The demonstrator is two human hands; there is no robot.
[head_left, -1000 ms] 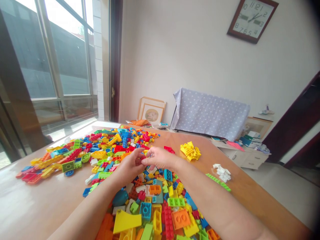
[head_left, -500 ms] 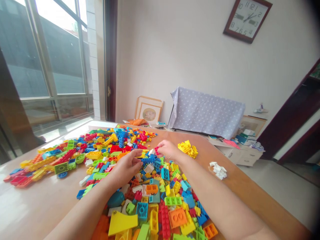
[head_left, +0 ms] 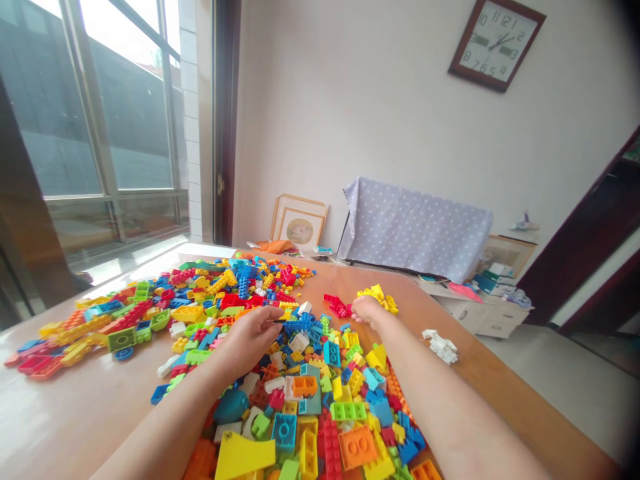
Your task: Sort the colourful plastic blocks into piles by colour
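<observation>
My left hand (head_left: 254,339) reaches over the middle of a large heap of mixed toy building bricks (head_left: 300,385). Its fingers are loosely bent and apart, with no brick visible between them. Next to the fingertips lie blue bricks (head_left: 303,325) and a white brick (head_left: 305,308). Farther right, my right hand (head_left: 369,311) is low over the table with its fingers curled together; what they hold, if anything, is hidden. Just left of its fingertips lies a small group of red bricks (head_left: 337,306). Behind the hand sits a pile of yellow bricks (head_left: 385,298), partly covered by it.
A small pile of white bricks (head_left: 441,347) lies on the wooden table (head_left: 470,380) right of my right forearm. More mixed bricks (head_left: 145,310) spread to the left. Beyond the table stand a cloth-covered object (head_left: 420,227) and a white cabinet (head_left: 493,320).
My right hand has moved right, from the heap with a red brick in its fingers to beside the yellow pile. The red group now shows. My left hand has stayed nearly in place.
</observation>
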